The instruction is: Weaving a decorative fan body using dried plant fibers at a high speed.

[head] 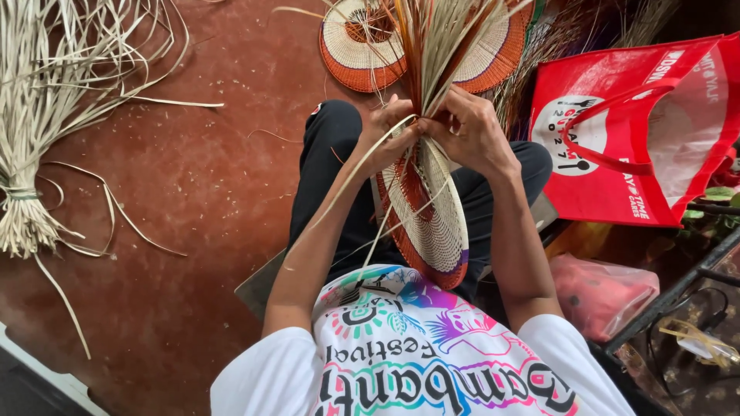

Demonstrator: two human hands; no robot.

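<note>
A: Head view, only one. Where's the work?

B: Woven disc stands on edge on the lap, between the knees. Cream weave, orange and purple band at the rim. Loose strands fan up from its top edge.

A: Hands?

B: Left hand closed on the disc's top rim, pinching a pale strip that trails down over the forearm. Right hand closed too, gripping the strand bunch right where it meets the rim. Both touch the disc, nearly touching each other.

A: Handling?

B: My guess: light, fairly stiff across the face, but the unfinished edge is soft and could unravel. Strands look dry and springy, could kink or snap if bent hard. Best hold is the finished rim or flat face, not the loose ends.

A: Containers?

B: Red bag on the right, near the knee, open; inside mostly hidden, can't tell contents. Pink plastic bag below it, something dark inside, unclear.

A: Rest?

B: Second disc flat on the floor past the knees, partly behind the strands. Tied fibre bundle far left, well apart.
</note>
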